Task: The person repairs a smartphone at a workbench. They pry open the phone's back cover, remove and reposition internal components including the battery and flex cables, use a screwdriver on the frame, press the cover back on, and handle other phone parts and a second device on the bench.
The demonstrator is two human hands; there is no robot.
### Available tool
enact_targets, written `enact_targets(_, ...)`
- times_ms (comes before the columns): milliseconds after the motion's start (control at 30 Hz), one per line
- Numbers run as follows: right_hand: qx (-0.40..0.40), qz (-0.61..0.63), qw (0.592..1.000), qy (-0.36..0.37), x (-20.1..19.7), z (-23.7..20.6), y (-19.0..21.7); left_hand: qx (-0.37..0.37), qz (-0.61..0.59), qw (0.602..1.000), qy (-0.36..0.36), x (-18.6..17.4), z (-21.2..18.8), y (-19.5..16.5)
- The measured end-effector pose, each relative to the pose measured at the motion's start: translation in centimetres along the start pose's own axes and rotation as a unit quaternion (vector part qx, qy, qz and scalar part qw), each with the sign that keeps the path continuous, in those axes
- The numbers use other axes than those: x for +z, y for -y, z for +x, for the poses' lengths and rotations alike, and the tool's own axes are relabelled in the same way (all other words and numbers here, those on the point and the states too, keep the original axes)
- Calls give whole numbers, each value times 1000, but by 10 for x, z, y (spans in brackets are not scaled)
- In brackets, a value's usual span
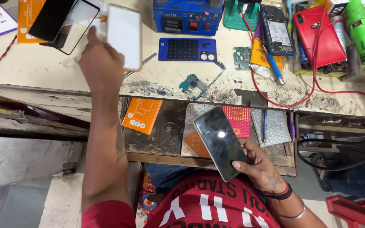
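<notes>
1. Smartphone [220, 141], dark screen up, lies gripped in the right hand [258, 166], thumb on its lower corner.
2. Beyond that hand, an open drawer [165, 139] holds orange packets.
3. The left hand [100, 63] pinches a white glass panel [124, 37] above the workbench [43, 71].
4. Just beside it lie black screen protectors [62, 23].

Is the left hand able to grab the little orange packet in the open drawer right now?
Probably not right away. The left hand is stretched out on the bench, holding a white phone-shaped piece. The orange packet lies uncovered below that arm, so the path looks free once the hand is emptied.
</notes>
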State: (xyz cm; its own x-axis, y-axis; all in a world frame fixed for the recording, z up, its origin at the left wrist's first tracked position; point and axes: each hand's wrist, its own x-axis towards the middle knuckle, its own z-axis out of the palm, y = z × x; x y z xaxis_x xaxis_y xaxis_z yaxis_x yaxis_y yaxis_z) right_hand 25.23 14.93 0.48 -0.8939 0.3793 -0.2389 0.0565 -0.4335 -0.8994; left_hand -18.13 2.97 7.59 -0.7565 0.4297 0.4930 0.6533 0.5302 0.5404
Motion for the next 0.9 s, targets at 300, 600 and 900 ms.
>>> enact_targets(300,-161,-29,983,-77,36,27,28,-174,-410,888,113,-5,-124,-57)
enact_targets(600,-329,-424,804,-255,92,51,32,-46,-525,837,147,19,-215,-131)
enact_targets(900,-333,-407,826,-203,83,49,23,-114,-543,820,139,27,-232,-135)
